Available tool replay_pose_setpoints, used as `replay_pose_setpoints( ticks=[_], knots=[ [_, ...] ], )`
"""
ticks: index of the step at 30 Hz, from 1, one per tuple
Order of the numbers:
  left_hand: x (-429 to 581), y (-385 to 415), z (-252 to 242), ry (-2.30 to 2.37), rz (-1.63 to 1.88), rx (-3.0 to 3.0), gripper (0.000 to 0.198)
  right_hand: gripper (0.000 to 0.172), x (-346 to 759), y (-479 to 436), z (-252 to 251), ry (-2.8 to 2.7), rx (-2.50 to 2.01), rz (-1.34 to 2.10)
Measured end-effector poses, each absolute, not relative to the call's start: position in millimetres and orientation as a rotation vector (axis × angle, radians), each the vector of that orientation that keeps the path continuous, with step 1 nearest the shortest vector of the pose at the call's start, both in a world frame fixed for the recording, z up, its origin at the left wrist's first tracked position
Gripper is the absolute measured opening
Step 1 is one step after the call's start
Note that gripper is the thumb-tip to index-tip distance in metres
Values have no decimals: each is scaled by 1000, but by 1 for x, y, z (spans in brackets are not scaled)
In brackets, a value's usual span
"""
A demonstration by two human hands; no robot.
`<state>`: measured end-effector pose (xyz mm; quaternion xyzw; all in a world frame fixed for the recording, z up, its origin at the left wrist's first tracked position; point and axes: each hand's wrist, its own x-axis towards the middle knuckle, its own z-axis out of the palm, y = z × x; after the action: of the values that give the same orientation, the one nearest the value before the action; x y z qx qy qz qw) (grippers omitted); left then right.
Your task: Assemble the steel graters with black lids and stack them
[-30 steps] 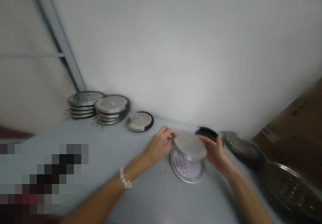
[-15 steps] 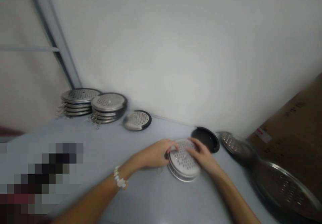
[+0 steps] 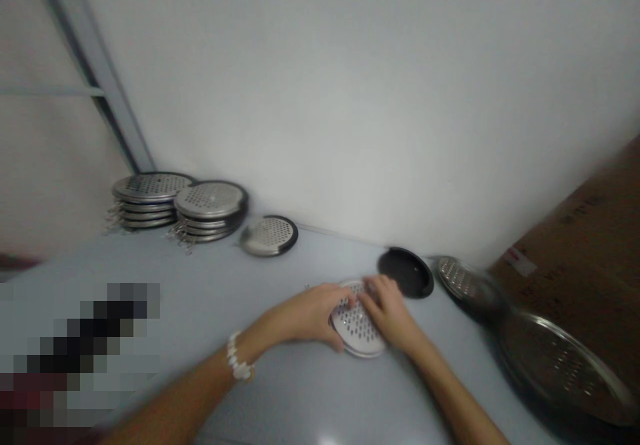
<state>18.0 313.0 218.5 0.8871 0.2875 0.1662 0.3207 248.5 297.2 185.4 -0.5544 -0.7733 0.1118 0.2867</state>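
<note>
A round metal grater point(image 3: 361, 328), its face full of small holes, lies flat or nearly flat on the grey table in front of me. My left hand point(image 3: 323, 311) curves around its left edge, with the thumb low and the fingers over the top. My right hand point(image 3: 393, 308) grips the far right edge, its fingertips bent onto the perforated face. The two hands hide parts of the rim. Just behind my right hand sits a shallow black round dish point(image 3: 406, 273), hollow side up.
At the back left stand two stacks of round graters, a left stack point(image 3: 150, 198) and a right stack point(image 3: 211, 208), with small metal rings at their sides. A single grater point(image 3: 270, 235) lies beside them. More graters point(image 3: 467, 286) and a cardboard box point(image 3: 575, 231) are at right.
The grater, tilted and doubled-looking before, now sits lower and flatter. My left hand has opened wider around its edge, and my right hand has shifted slightly left.
</note>
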Motion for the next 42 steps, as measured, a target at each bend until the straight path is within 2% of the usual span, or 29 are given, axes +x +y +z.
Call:
replay_pose_setpoints(
  ticks=[12, 18, 22, 30, 36, 42],
  knots=[
    [17, 313, 218, 797, 420, 2337, 58, 27, 240, 296, 187, -2098, -1478, 130],
    [13, 313, 225, 807, 391, 2340, 56, 31, 282, 308, 196, -1689, -1756, -157],
    [14, 310, 227, 827, 375, 2345, 55, 39, 316, 315, 189, -1523, -1848, -101],
    [16, 309, 229, 825, 374, 2338, 58, 61, 334, 331, 175, -1348, -1750, 96],
    [16, 307, 232, 834, 371, 2329, 57, 62, 334, 332, 181, -1219, -1593, 264],
    [17, 307, 233, 862, 346, 2328, 59, 58, 316, 322, 199, -1287, -1452, 221]
  ],
)
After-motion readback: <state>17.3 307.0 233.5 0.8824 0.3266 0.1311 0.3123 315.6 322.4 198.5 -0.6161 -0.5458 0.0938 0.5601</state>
